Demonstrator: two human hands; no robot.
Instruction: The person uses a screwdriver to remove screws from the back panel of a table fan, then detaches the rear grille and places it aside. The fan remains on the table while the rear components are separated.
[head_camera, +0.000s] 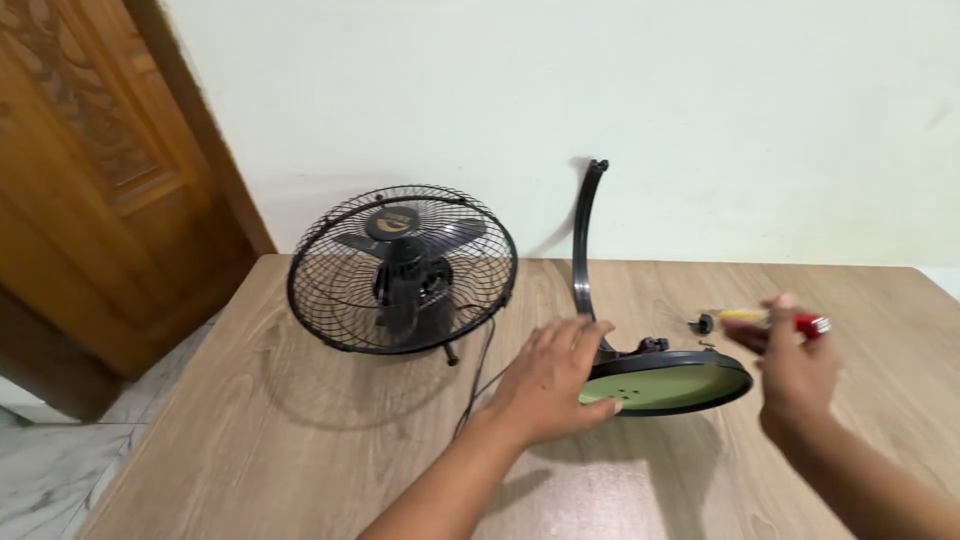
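Tabletop (300, 460) of pale wood grain carries everything here, with a cream wall behind and a carved wooden door at the left. Largest on it is the black caged fan head (402, 268), lying back toward the wall, its cord trailing toward the person. To its right sits the round fan base (665, 383), tipped up so its green underside faces the camera, and from its left edge the curved black stand arm (581, 240) rises nearly upright toward the wall; that is the long axis of the piece. The left hand (548, 380) rests on the base's left rim beside the foot of the arm, fingers loosely spread, steadying it. The right hand (795, 375) hovers just right of the base, blurred, pinching a screwdriver with a yellow and red handle (770, 320) that lies roughly crosswise. A small black screw part (703, 323) lies on the table just behind the base.
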